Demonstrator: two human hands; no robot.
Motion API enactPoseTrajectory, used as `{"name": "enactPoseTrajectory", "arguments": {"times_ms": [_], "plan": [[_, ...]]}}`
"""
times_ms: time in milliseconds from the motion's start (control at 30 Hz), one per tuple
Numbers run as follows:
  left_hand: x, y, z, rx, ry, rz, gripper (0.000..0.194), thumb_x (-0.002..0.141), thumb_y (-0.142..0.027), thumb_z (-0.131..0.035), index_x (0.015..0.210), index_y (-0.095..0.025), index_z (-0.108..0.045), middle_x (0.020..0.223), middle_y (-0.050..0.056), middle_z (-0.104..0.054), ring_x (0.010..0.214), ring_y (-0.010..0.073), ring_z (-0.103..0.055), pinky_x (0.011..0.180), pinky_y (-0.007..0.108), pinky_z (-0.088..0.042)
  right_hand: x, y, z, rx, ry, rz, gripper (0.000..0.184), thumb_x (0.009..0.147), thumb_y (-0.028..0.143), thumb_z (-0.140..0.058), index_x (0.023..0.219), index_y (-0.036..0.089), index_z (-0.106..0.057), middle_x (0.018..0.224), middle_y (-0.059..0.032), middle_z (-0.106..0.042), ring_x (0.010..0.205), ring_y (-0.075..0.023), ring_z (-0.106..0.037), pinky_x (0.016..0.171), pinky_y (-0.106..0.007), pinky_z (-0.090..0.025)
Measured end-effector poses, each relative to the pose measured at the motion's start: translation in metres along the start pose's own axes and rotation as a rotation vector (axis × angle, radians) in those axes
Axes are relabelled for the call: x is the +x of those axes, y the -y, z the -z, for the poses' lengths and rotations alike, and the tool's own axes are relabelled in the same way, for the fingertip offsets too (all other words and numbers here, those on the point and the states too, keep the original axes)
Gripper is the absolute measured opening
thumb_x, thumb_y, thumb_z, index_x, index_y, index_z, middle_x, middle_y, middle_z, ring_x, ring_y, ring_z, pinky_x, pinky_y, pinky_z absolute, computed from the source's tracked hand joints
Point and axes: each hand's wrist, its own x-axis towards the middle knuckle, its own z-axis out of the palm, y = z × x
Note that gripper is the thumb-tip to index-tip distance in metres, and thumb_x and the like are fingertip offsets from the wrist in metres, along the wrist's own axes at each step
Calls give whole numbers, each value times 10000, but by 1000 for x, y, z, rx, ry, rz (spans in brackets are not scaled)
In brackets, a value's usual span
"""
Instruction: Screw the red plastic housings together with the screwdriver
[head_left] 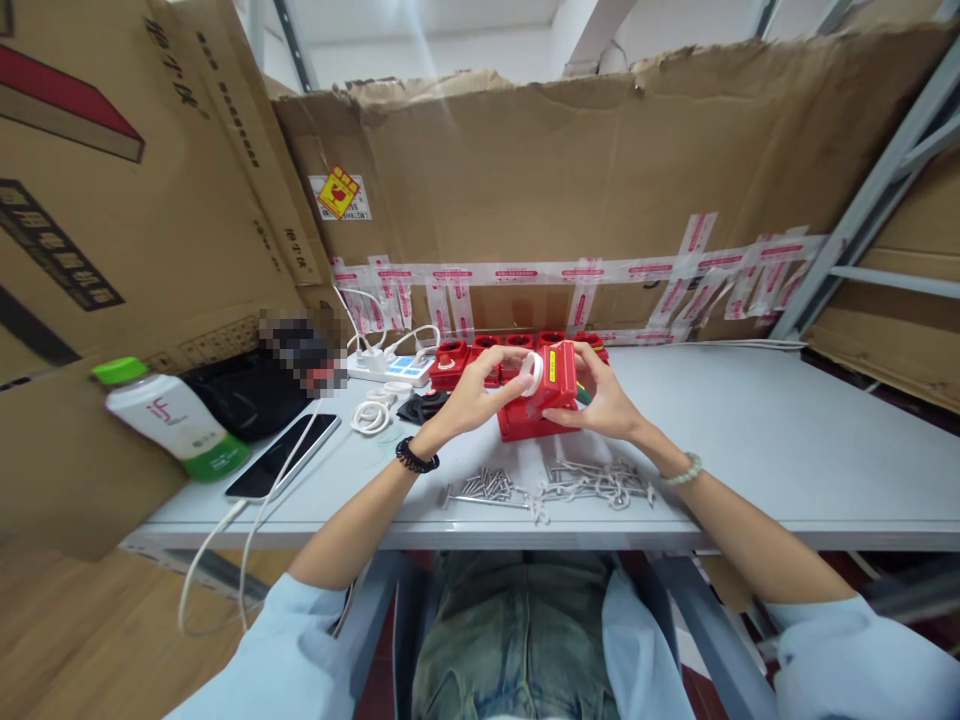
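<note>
My right hand (606, 402) grips a small red plastic box (556, 374) with a yellow label, held above the grey table (787, 440). With my left hand (474, 392) I pinch a white ring (531, 372) against the box's left side. Under the held box, another red box (529, 424) rests on the table. A row of similar red parts (480, 354) stands behind my hands by the cardboard wall. Loose screws (486, 487) and metal hooks (600, 480) lie in two piles in front of my wrists.
On the left lie a phone (283, 456) on a white cable, a white bottle with a green cap (171, 418), a black pouch (238, 392), a white power strip (390, 366) and several white rings (370, 414). Cardboard walls (600, 170) enclose the back and left.
</note>
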Motion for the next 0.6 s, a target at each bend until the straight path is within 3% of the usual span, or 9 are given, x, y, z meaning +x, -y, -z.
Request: {"name": "enactPoseTrajectory", "arguments": {"times_ms": [100, 167, 300, 433, 500, 600], "plan": [[-1, 1, 1, -35, 86, -47, 513, 839, -362, -680, 1317, -249, -533, 1350, 107, -545, 1198, 249, -544, 1014, 409, -446, 0, 1, 0, -11, -8, 6, 742, 589, 288, -854, 1202, 254, -438, 1171, -91, -660, 1079, -278, -651, 976, -468, -505], [-1, -1, 0, -29, 74, -36, 572, 842, -368, -675, 1368, -264, -477, 1403, 108, -503, 1241, 256, -513, 1034, 424, -431, 0, 1, 0, -15, -6, 13, 748, 589, 284, -855, 1207, 254, -435, 1161, -91, -663, 1074, -277, -653, 974, -465, -505], [-2, -4, -2, 73, 8, 35, 416, 890, -397, -604, 1255, -201, -564, 1221, 120, -609, 1119, 247, -576, 997, 437, -443, 0, 0, 0, -32, 9, 16, 773, 568, 285, -868, 1210, 256, -438, 1188, -99, -655, 1099, -281, -641, 984, -464, -493], [-2, -6, -1, 28, 103, -96, 545, 833, -374, -685, 1333, -243, -509, 1384, 109, -511, 1293, 270, -465, 1081, 421, -383, 0, -2, -1, -38, -7, 6, 766, 582, 296, -857, 1217, 243, -433, 1178, -110, -658, 1087, -281, -647, 988, -466, -486], [-2, -6, -1, -5, 77, -49, 558, 861, -401, -647, 1366, -246, -467, 1399, 115, -495, 1279, 262, -478, 1067, 416, -396, 0, -2, -1, -23, 0, 6, 770, 585, 302, -854, 1223, 245, -427, 1181, -107, -659, 1090, -280, -647, 987, -462, -486], [-2, -4, -1, 18, 43, 46, 437, 907, -414, -577, 1283, -196, -534, 1272, 124, -579, 1147, 241, -563, 1015, 412, -432, -1, -2, -2, -26, 17, 18, 781, 570, 304, -861, 1219, 250, -430, 1202, -108, -652, 1112, -284, -638, 995, -458, -481]]}}
